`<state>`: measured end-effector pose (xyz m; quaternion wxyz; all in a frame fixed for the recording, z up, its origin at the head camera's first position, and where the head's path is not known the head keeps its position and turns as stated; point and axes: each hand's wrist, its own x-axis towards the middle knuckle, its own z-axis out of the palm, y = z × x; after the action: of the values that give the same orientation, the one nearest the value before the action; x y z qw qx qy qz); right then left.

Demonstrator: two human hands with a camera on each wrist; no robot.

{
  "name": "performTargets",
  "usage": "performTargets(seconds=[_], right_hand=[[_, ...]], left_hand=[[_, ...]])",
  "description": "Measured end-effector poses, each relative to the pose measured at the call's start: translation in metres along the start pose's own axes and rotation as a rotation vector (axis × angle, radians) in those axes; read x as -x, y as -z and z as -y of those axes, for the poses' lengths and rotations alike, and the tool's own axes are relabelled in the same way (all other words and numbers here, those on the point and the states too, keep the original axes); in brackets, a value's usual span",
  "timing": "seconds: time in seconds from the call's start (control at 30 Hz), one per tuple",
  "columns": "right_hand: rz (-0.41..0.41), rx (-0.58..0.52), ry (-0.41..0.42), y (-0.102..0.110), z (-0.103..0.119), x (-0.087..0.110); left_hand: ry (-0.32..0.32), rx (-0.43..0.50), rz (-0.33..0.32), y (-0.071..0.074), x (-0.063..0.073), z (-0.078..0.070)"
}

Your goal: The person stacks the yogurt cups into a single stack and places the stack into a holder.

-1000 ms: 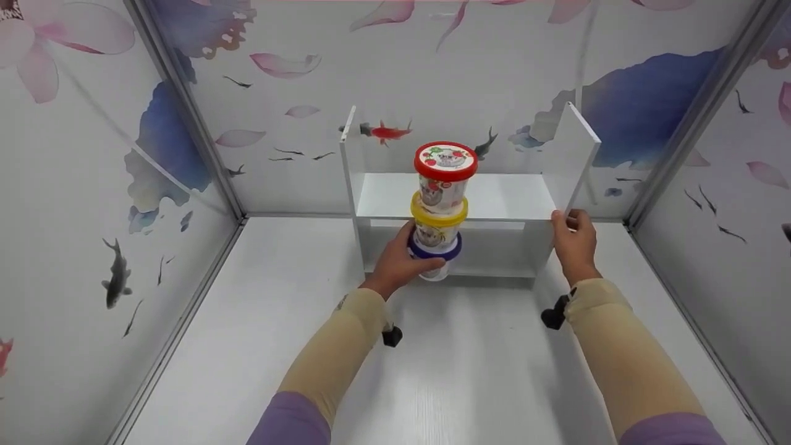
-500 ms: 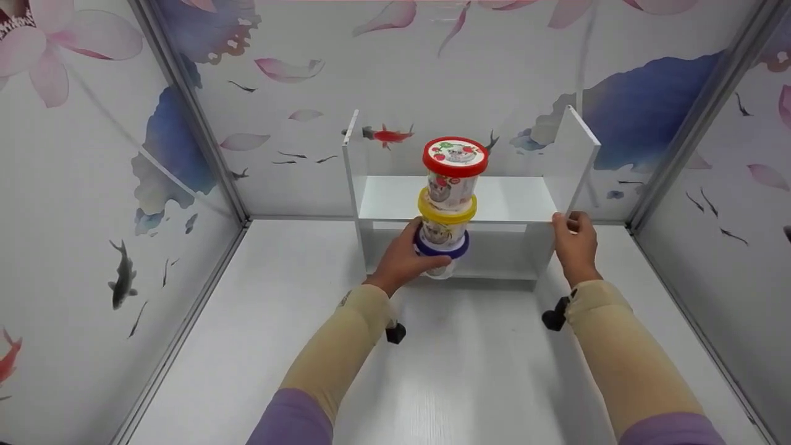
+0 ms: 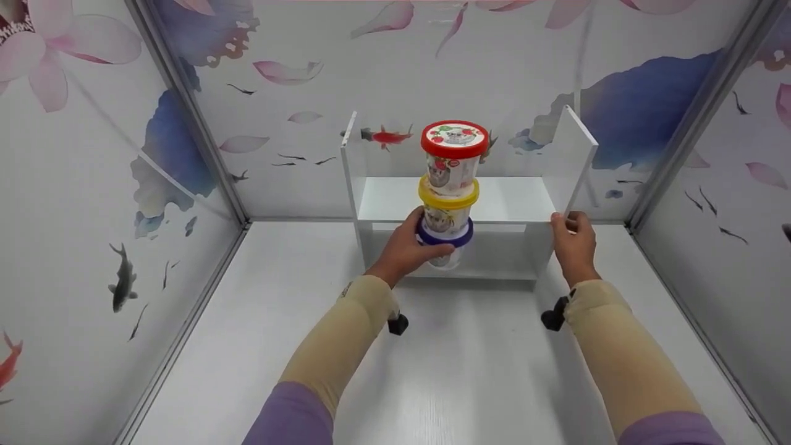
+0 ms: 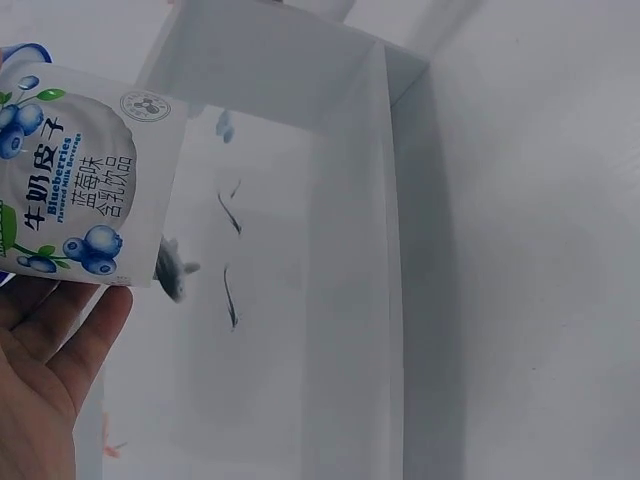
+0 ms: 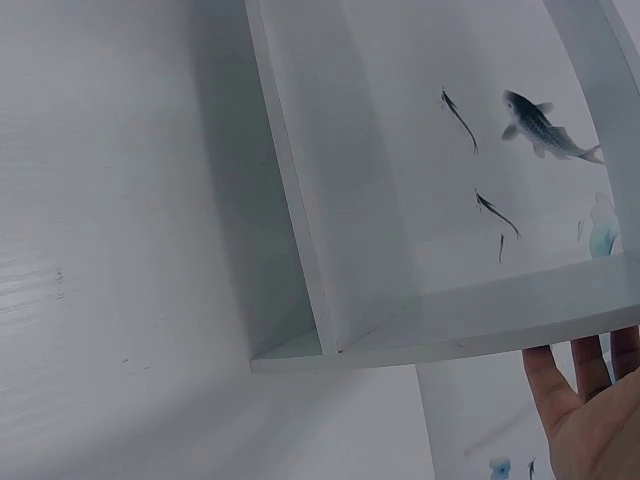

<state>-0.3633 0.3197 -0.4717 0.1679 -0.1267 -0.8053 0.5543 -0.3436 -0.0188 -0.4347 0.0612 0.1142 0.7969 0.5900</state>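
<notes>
Three lidded cups stand in a stack in front of the white shelf [image 3: 457, 250]. The top cup [image 3: 453, 173] has a red lid, the middle cup [image 3: 445, 217] a yellow lid. My left hand [image 3: 405, 247] grips the bottom cup [image 3: 444, 256], which has a dark blue lid, and holds the stack up. In the left wrist view this bottom cup [image 4: 80, 175] shows a blueberry print and lies partly out of frame. My right hand [image 3: 575, 244] holds the front edge of the shelf's right side panel [image 3: 571, 161]. The right wrist view shows its fingers [image 5: 545, 385] against the panel's outer face.
The shelf stands on a white table [image 3: 296, 259] near the back wall [image 3: 290, 142], with an upper board [image 3: 513, 198] between two side panels. Walls printed with fish and petals enclose the table on the left, back and right. Dark devices hang at both wrists.
My left hand has moved the stack of cups to the right, then raised it. The right hand stays at the shelf's side panel.
</notes>
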Motion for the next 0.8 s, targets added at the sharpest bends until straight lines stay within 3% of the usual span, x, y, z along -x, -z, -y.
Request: performTargets(seconds=[0.17,0.8], right_hand=[[-0.012,0.01,0.024,0.0,0.0,0.001],[-0.005,0.023,-0.015,-0.001,-0.001,-0.003]], left_hand=[[-0.022,0.008,0.004,0.001,-0.001,-0.008],[-0.059,-0.029,-0.014,0.008,-0.007,-0.03]])
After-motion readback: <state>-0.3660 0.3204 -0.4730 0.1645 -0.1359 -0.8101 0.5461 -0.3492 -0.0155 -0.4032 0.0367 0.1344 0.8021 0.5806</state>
